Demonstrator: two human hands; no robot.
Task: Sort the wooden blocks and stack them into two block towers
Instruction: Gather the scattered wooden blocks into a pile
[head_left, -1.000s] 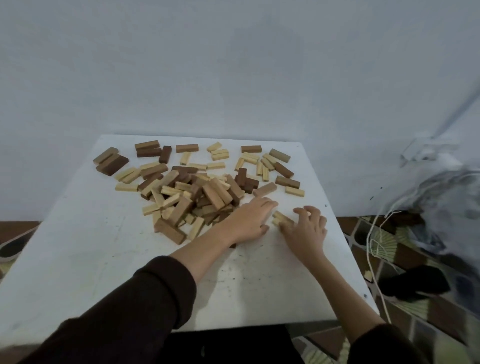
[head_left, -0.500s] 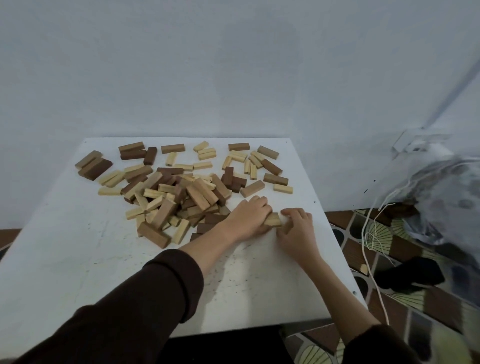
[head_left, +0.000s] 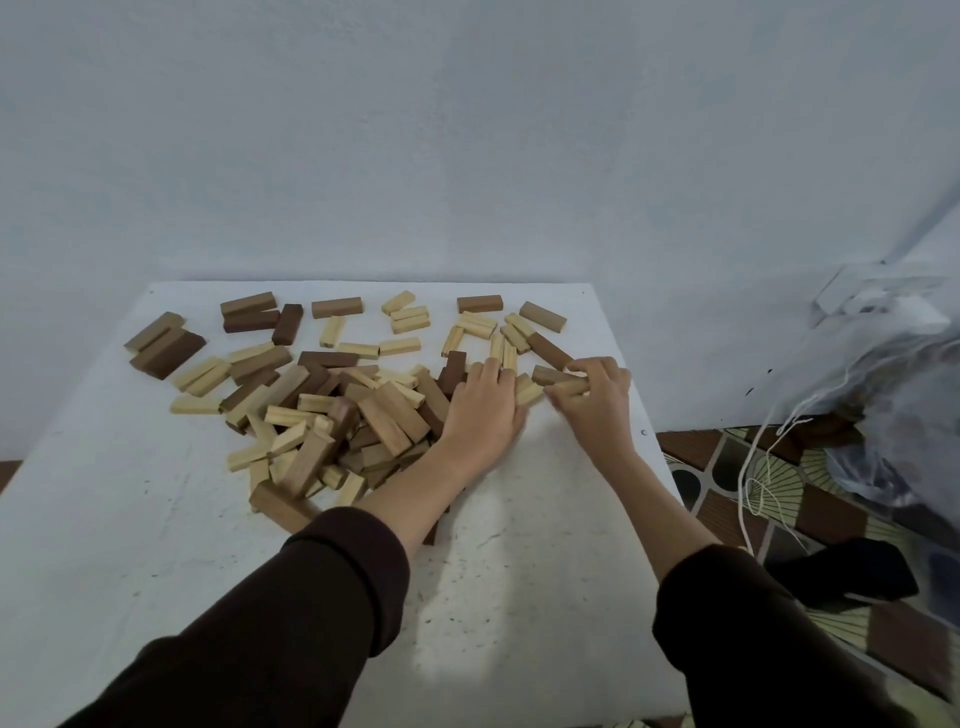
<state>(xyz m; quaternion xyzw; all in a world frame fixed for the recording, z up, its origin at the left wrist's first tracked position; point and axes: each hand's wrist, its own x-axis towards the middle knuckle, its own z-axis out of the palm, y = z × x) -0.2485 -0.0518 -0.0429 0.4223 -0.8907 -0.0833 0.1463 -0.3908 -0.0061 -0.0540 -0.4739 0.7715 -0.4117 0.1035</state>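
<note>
- White square table (head_left: 156, 519): carries a loose pile of light and dark rectangular wooden blocks (head_left: 332, 415).
- Left hand (head_left: 480, 410): flat on the pile's right edge.
- Right hand (head_left: 597, 400): fingers curled round a pale wooden block (head_left: 566, 385).

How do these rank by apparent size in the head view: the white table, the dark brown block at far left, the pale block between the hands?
1. White table
2. Dark brown block
3. Pale block, partly hidden by the hands

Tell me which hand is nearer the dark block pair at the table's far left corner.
Left. The left hand lies at the pile's right edge, well right of the dark block pair; the right hand is farther right still.
</note>
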